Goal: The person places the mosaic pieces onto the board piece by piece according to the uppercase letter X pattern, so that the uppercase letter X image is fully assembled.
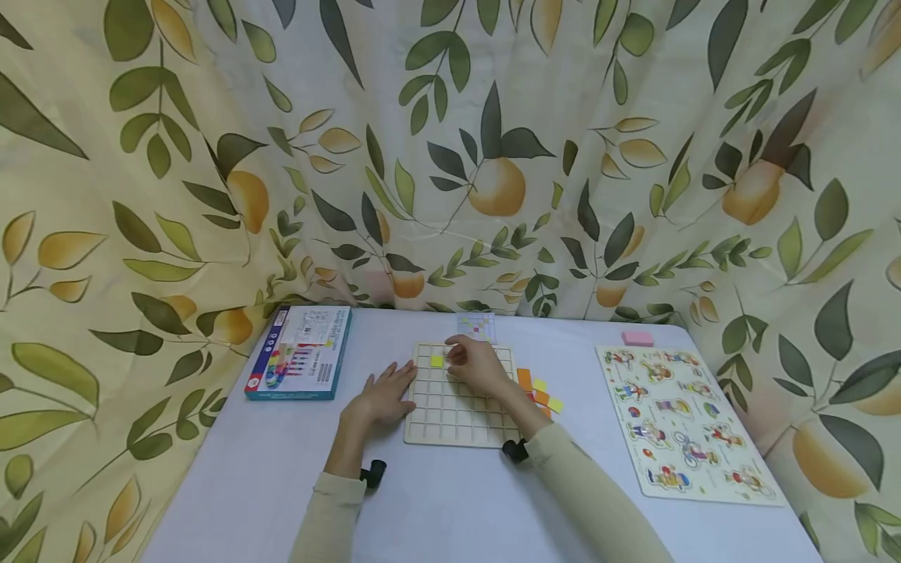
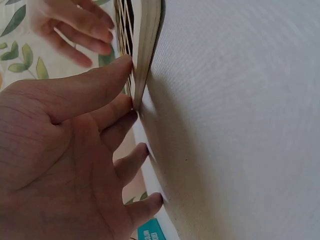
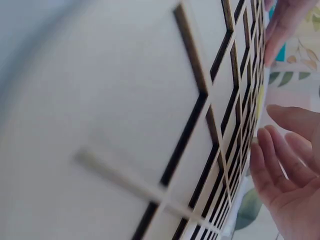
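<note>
A wooden grid board (image 1: 457, 414) lies in the middle of the table. One yellow tile (image 1: 437, 360) sits in a cell near its far left corner. My left hand (image 1: 385, 393) lies flat on the cloth at the board's left edge (image 2: 145, 40), fingers straight, the thumb (image 2: 100, 82) against the wood. My right hand (image 1: 470, 361) hovers over the board's far middle, just right of the yellow tile. Its fingers (image 3: 282, 160) are relaxed, and I see nothing between them. Loose orange and yellow tiles (image 1: 538, 389) lie right of the board.
A pattern card (image 1: 476, 325) lies just behind the board. A blue box (image 1: 301, 352) sits at the left, a picture puzzle board (image 1: 683, 418) at the right, with a pink block (image 1: 637, 338) behind it. A leaf-print curtain (image 1: 493, 180) closes the back and sides.
</note>
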Demonstrator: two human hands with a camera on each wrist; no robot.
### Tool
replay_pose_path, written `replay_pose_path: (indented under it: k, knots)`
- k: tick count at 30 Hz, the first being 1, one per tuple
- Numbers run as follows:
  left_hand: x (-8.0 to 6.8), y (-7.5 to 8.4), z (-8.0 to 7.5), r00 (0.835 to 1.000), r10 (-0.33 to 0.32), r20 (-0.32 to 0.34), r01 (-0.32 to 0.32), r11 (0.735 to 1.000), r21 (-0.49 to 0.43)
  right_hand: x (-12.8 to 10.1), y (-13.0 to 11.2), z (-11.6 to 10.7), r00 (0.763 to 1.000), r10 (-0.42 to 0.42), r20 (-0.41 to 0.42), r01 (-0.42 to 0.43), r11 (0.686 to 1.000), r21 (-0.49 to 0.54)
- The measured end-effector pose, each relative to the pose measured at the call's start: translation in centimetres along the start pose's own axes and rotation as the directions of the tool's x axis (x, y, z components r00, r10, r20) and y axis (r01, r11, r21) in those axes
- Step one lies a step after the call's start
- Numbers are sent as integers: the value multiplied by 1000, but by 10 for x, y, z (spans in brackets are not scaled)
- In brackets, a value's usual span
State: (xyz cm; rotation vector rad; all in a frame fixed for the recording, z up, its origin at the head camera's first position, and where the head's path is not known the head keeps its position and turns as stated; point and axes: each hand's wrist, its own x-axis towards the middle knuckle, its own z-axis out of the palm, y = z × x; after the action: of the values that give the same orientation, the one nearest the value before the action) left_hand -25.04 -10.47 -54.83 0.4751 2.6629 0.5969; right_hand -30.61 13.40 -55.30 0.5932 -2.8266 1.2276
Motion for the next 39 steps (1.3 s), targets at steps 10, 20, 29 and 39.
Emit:
replay_pose_path:
  k: [10, 20, 29, 39]
  knots:
    - [-4, 3, 0, 1000, -10, -8, 9, 1000, -23, -31, 2, -31, 995, -1, -96, 2, 1000, 18]
    - [-4, 3, -1, 1000, 0, -14, -1, 1000, -17, -68, 10, -64, 991, 59, -117, -57, 998, 17]
    - [-1, 1, 3, 1000, 6, -27, -6, 1000, -16, -105, 20, -82, 983, 129, -129, -137, 989, -48]
    - [-4, 5, -1, 1000, 7, -14, -8, 1000, -16, -137, 34, -90, 977, 202, -69, -209, 970, -123]
